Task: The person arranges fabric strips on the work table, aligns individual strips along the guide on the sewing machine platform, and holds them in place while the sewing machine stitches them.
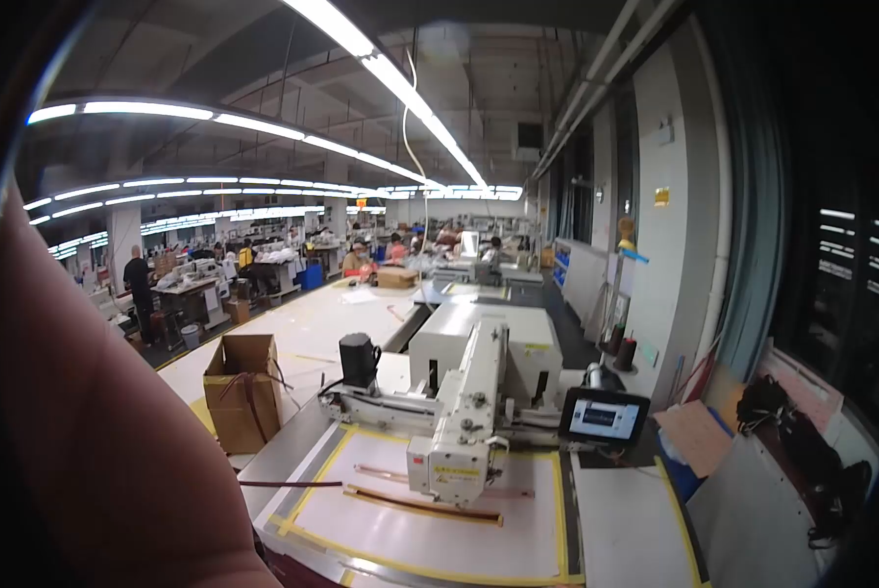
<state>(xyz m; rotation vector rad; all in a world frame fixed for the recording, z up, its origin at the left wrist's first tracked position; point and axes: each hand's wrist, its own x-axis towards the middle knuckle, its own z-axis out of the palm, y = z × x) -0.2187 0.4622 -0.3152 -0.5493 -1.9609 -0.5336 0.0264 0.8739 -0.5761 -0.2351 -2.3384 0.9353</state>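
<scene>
My left hand or forearm fills the left side of the view, very near the camera. Its fingers are out of frame, so what they do or hold is hidden. My right hand does not show. Ahead stands a large white industrial sewing machine with its head over a pale work plate edged in yellow tape. On the plate lies a dark brown narrow strip in a yellowish slot. Another thin dark strip reaches in from the left, beside my arm.
A cardboard box with dark strips over its rim stands left of the machine. A control screen is at its right, near thread cones. Behind runs a long white table. Several people work farther back; one person stands at left.
</scene>
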